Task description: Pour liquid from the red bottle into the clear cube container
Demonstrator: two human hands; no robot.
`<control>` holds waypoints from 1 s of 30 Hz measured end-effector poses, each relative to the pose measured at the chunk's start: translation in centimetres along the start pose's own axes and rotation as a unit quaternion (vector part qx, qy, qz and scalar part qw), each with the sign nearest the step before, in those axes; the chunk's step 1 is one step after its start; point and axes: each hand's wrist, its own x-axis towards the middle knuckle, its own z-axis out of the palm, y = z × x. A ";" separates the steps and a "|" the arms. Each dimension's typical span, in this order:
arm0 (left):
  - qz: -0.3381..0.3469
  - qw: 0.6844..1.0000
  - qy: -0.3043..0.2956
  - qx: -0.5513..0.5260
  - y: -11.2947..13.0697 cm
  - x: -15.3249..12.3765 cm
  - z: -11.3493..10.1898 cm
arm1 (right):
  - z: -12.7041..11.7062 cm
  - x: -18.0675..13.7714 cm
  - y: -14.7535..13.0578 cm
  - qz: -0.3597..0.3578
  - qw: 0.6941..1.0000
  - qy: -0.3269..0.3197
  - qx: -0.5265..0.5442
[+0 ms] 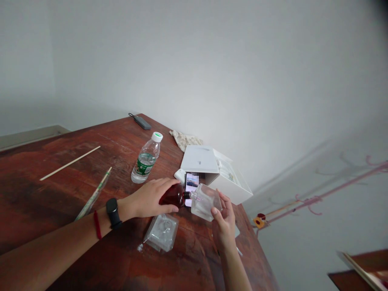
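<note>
My left hand [154,198] is closed around a dark red bottle [173,195], which lies tilted on its side with its black neck pointing right. My right hand [224,220] grips a clear square glass bottle [206,202] by its base. The two bottle mouths meet, or nearly meet, between my hands; whether liquid passes between them I cannot make out. Below my left hand a clear plastic tray [163,232] lies on the table. Behind the bottles a phone [191,184] with a lit screen leans by a white box.
On the brown wooden table [100,258] a capped water bottle [146,159] stands beyond my left hand. Thin sticks [71,163] and a wrapped stick packet [95,194] lie left. White boxes [200,158], a cloth [185,140] and a grey device [141,121] are farther back.
</note>
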 end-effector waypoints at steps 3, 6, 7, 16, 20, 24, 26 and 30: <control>0.000 1.000 -0.001 0.001 0.0 0.0 0.0 | 0.1 0.0 -0.3 0.002 1.000 -0.005 -0.001; 0.000 1.000 0.000 0.001 -0.1 0.0 0.0 | 0.1 -0.1 -0.3 0.003 1.000 -0.001 -0.002; 0.000 1.000 0.001 0.001 -0.1 0.0 0.0 | 0.1 -0.1 -0.3 0.003 1.000 0.001 -0.003; -0.002 1.000 -0.005 -0.001 -0.1 0.0 0.0 | 0.0 -0.1 -0.1 0.000 1.000 0.006 -0.005; -0.002 1.000 -0.003 -0.003 -0.2 0.0 0.0 | 0.0 -0.1 -0.2 0.002 1.000 0.007 -0.008; -0.002 1.000 -0.002 -0.003 -0.1 0.0 0.0 | 0.4 -0.3 -0.2 -0.001 1.000 0.018 -0.010; -0.001 1.000 0.000 -0.003 -0.1 0.0 -0.1 | 0.6 -0.4 -0.3 -0.003 1.000 0.023 -0.008; 0.002 1.000 0.005 -0.003 -0.1 -0.1 0.0 | 0.7 -0.3 -0.5 0.002 1.000 0.020 -0.009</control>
